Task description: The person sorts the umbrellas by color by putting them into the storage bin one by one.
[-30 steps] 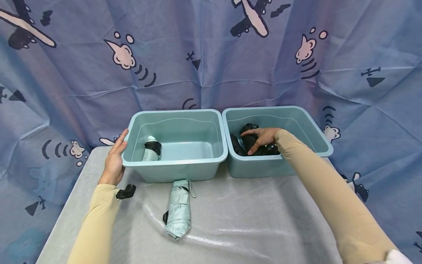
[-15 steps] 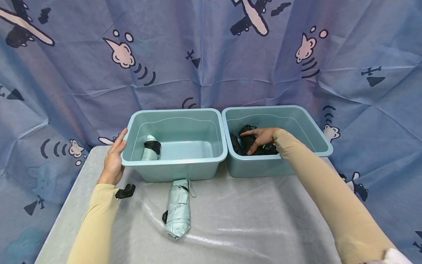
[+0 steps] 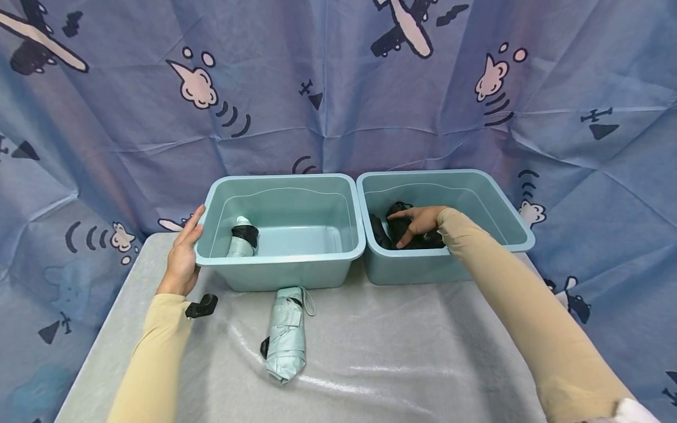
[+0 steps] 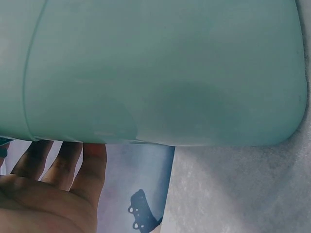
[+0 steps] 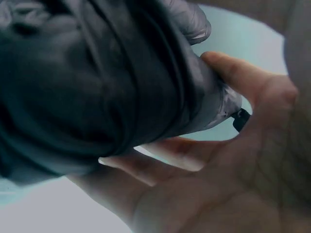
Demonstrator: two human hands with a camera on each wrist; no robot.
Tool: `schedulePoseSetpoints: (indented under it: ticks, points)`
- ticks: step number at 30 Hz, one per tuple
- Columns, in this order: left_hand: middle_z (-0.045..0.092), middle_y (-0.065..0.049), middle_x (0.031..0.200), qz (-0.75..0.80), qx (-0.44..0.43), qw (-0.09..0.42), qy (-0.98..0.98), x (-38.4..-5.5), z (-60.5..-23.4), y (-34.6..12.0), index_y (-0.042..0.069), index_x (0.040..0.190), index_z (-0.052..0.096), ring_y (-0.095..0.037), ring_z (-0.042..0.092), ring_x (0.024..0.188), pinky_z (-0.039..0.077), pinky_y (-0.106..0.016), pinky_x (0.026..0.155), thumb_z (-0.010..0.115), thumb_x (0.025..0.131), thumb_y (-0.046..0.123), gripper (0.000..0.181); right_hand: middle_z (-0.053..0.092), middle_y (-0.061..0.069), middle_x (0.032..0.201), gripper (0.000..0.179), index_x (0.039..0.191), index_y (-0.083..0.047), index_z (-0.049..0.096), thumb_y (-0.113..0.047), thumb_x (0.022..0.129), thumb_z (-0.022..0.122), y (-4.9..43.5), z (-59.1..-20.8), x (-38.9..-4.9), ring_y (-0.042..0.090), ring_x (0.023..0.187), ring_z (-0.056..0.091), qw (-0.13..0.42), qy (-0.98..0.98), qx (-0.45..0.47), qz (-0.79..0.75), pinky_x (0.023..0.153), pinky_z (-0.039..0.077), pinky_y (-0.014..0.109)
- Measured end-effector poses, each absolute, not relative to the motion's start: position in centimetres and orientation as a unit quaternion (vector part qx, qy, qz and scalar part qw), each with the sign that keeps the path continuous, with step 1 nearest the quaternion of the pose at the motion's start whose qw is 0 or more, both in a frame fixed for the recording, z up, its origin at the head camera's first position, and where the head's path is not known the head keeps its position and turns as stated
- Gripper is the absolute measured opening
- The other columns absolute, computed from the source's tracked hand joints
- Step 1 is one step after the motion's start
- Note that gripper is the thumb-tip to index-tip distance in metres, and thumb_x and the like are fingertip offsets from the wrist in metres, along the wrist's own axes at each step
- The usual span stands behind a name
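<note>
My left hand (image 3: 182, 261) lies along the left side of the left blue-green bin (image 3: 280, 274), its fingers straight against the wall. Inside the right bin (image 3: 418, 270), my right hand (image 3: 420, 222) has thumb and fingers around a black folded umbrella (image 5: 97, 87), seen close up in the right wrist view. More dark bundles (image 3: 379, 232) lie beside it, partly hidden by the bin wall and the hand. A pale green folded umbrella (image 3: 241, 249) with a black band rests in the left bin. Another pale green folded umbrella (image 3: 288, 338), with a wrist loop, lies on the table.
Both bins stand side by side on a grey-covered table (image 3: 391, 364), their rims almost touching. A blue curtain (image 3: 338, 88) printed with planes and clouds hangs right behind them. A black device (image 3: 202, 306) sits at the left wrist.
</note>
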State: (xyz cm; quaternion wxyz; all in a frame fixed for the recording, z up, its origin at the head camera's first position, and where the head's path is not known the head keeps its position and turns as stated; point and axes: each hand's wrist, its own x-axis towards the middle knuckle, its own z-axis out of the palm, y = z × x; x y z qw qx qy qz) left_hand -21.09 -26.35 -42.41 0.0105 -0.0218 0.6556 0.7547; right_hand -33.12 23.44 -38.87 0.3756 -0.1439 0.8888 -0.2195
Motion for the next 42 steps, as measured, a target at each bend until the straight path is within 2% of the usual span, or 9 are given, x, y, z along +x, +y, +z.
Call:
schedulePoseSetpoints:
  ticks: [6, 16, 22, 26, 32, 42]
  points:
    - [0.013, 0.000, 0.170, 0.754, -0.023, 0.009, 0.657, -21.2, -42.4, -26.4, 0.031, 0.164, 0.020, -0.023, 0.024, 0.148, 0.037, -0.025, 0.104, 0.036, 0.111, 0.036, 0.055, 0.001, 0.028, 0.165, 0.096, 0.162, -0.008, 0.024, -0.029, 0.087, 0.081, 23.5, -39.0, -33.3, 0.045, 0.151, 0.002, 0.384, 0.883, -0.126, -0.238, 0.118, 0.019, 0.058]
    - [0.011, 0.002, 0.170, 0.751, -0.022, 0.010, 0.660, -21.2, -42.4, -26.4, 0.031, 0.164, 0.020, -0.022, 0.021, 0.149, 0.031, -0.031, 0.112, 0.035, 0.112, 0.035, 0.054, 0.002, 0.025, 0.166, 0.090, 0.163, -0.011, 0.021, -0.031, 0.092, 0.074, 23.6, -39.0, -33.7, 0.044, 0.150, 0.006, 0.389, 0.882, -0.120, -0.238, 0.117, 0.023, 0.058]
    - [0.012, 0.003, 0.170, 0.756, -0.023, 0.009, 0.654, -21.2, -42.4, -26.4, 0.030, 0.164, 0.021, -0.022, 0.023, 0.148, 0.033, -0.027, 0.108, 0.036, 0.112, 0.035, 0.054, 0.002, 0.029, 0.164, 0.095, 0.164, -0.009, 0.012, -0.023, 0.092, 0.073, 23.8, -39.1, -33.8, 0.045, 0.149, 0.014, 0.396, 0.874, -0.103, -0.264, 0.115, 0.029, 0.058]
    - [0.011, 0.003, 0.170, 0.757, -0.022, 0.010, 0.653, -21.1, -42.4, -26.3, 0.030, 0.164, 0.020, -0.022, 0.023, 0.148, 0.034, -0.026, 0.107, 0.036, 0.112, 0.036, 0.055, -0.003, 0.030, 0.164, 0.101, 0.163, -0.006, 0.007, -0.021, 0.091, 0.076, 23.7, -38.8, -33.5, 0.047, 0.150, 0.009, 0.389, 0.877, -0.106, -0.260, 0.115, 0.028, 0.059]
    - [0.011, 0.003, 0.170, 0.757, -0.021, 0.010, 0.653, -21.1, -42.4, -26.3, 0.030, 0.164, 0.020, -0.022, 0.022, 0.148, 0.033, -0.027, 0.107, 0.036, 0.112, 0.036, 0.055, -0.006, 0.029, 0.165, 0.102, 0.163, -0.005, 0.006, -0.020, 0.091, 0.077, 23.7, -38.8, -33.4, 0.047, 0.150, 0.002, 0.385, 0.880, -0.098, -0.260, 0.116, 0.025, 0.059]
    - [0.011, 0.003, 0.170, 0.759, -0.020, 0.009, 0.651, -21.2, -42.4, -26.3, 0.030, 0.163, 0.021, -0.023, 0.022, 0.149, 0.032, -0.029, 0.111, 0.037, 0.111, 0.036, 0.055, -0.004, 0.030, 0.164, 0.103, 0.163, -0.006, 0.004, -0.023, 0.092, 0.076, 23.4, -38.5, -32.8, 0.046, 0.150, 0.009, 0.377, 0.892, -0.085, -0.235, 0.115, 0.029, 0.055]
